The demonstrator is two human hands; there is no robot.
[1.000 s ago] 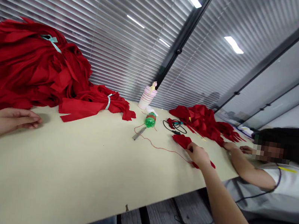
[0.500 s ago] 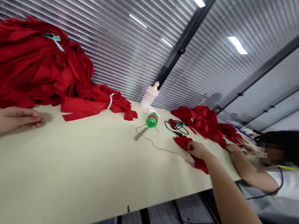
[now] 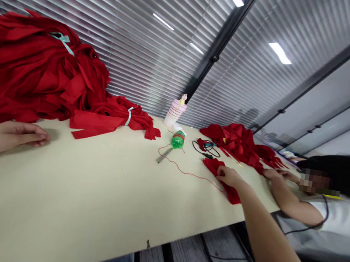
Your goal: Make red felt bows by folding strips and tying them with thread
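Note:
My right hand (image 3: 228, 175) pinches a folded piece of red cloth (image 3: 234, 195) against the table. A thin red thread (image 3: 190, 174) runs across the tabletop from the green spool (image 3: 178, 140) toward this cloth. Far off to the left, my left hand (image 3: 23, 135) is held low at the table with fingers curled and the thumb pressed to them. Whatever it may hold is too small to see. In front of the spool lies a small metal tool, perhaps thread snips (image 3: 164, 155).
Red cloth strips (image 3: 35, 69) form a big heap at left, beside a smaller tied bundle (image 3: 130, 117). A pink-and-white cup (image 3: 174, 113) stands near the blinds. On the right are a black cable (image 3: 207, 149), more red cloth (image 3: 236, 140) and a co-worker's arm (image 3: 293, 203).
The view has shifted slightly. Both hands keep nearly the same place and grip; the cloth under my right hand has turned or shifted a little.

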